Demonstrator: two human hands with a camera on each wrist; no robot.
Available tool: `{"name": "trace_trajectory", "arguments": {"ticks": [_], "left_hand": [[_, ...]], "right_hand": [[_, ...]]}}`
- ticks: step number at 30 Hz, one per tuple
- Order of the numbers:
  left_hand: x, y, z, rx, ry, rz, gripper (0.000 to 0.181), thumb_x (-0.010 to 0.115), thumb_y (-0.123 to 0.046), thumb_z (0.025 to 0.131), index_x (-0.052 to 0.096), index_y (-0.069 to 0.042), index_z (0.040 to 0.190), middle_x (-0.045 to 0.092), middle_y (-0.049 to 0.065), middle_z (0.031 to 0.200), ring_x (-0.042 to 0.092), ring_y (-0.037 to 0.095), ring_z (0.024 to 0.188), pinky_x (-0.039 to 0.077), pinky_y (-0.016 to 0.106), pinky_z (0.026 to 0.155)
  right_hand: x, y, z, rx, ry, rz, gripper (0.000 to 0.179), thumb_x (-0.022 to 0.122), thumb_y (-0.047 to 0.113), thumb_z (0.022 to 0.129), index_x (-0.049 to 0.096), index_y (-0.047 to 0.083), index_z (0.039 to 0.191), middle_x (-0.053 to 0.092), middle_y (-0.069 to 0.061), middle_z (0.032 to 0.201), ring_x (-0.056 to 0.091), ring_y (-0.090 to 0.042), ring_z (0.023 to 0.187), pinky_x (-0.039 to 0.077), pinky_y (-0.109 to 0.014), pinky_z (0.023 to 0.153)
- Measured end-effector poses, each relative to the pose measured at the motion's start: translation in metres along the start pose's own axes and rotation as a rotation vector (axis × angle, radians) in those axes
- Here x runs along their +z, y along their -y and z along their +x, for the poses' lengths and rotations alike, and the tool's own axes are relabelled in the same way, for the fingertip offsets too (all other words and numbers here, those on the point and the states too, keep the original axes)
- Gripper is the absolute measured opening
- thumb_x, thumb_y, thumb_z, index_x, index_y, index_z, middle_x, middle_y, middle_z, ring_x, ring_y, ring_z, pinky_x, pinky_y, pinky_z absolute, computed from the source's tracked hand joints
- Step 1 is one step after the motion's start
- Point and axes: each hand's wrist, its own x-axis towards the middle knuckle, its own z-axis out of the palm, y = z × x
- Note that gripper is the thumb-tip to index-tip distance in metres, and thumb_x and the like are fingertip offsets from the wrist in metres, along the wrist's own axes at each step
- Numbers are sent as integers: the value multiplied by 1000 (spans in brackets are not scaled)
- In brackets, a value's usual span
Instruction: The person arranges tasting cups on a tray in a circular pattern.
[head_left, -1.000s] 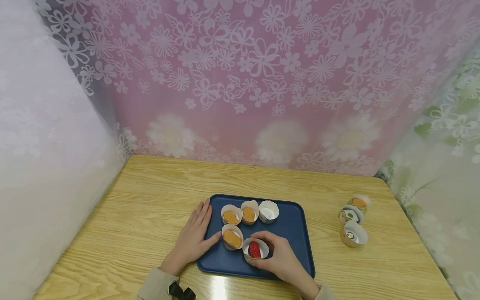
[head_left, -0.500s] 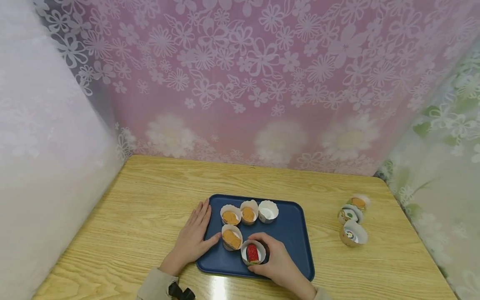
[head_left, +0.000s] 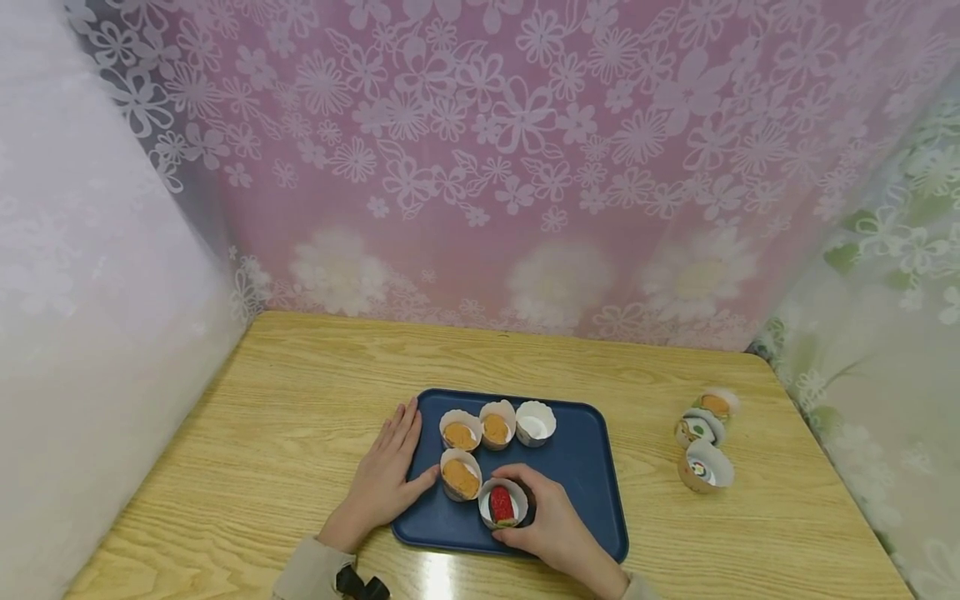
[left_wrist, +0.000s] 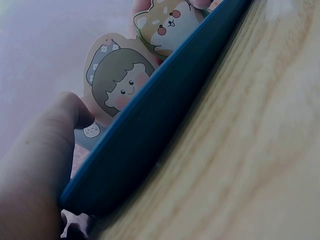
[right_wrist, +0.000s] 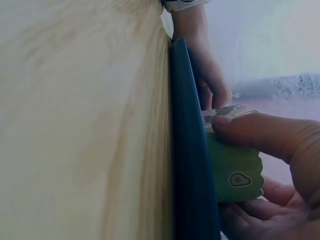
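In the head view my right hand (head_left: 551, 521) grips a paper baking cup (head_left: 484, 515) near the front of a blue tray (head_left: 577, 467), thumb and fingers on opposite sides. Inside lies a red-topped, dark-sided piece (head_left: 501, 502). The right wrist view shows this cup's green wall with an avocado print (right_wrist: 240, 180) beside the thumb. My left hand (head_left: 386, 479) lies over the tray's left edge with its fingers straight. Its thumb reaches to a cup holding an orange piece (head_left: 461, 477), which stands directly left of the gripped cup.
Behind stand two more cups with orange pieces (head_left: 459, 435) (head_left: 495, 429) and a white cup (head_left: 536, 425) with nothing in it. On the wooden table (head_left: 300, 367), right of the tray, several more cups (head_left: 705, 467) are grouped; one has an orange piece (head_left: 715, 406).
My right hand has moved the cup slightly left and toward me, up against the neighbouring orange-filled cup. The red piece in it has turned a little. My left hand stays put.
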Motion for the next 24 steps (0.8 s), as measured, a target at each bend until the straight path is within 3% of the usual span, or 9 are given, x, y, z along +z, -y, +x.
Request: {"name": "trace_trajectory", "arguments": {"ticks": [10, 16, 24], "left_hand": [[1, -1, -1, -1, -16, -23, 67, 54, -26, 101, 26, 6, 154, 13, 16, 164, 12, 35, 151, 16, 50, 120], [1, -3, 0, 2, -43, -21, 65, 54, -21, 100, 29, 8, 152, 16, 18, 164, 15, 38, 149, 18, 53, 119], [2, -3, 0, -5, -39, -16, 65, 54, -21, 100, 28, 8, 152, 17, 18, 163, 15, 38, 149, 18, 53, 119]], "right_hand": [[-2, -1, 0, -20, 42, 47, 78, 90, 20, 74, 51, 11, 141, 57, -3, 136, 55, -24, 124, 49, -25, 98], [-6, -3, 2, -41, 49, 135, 84, 85, 22, 80, 40, 8, 149, 45, -12, 150, 44, -31, 137, 39, -35, 111], [-7, -9, 7, -38, 32, 112, 90, 88, 24, 76, 39, 14, 151, 42, -2, 153, 34, -25, 143, 35, -41, 114]]}}
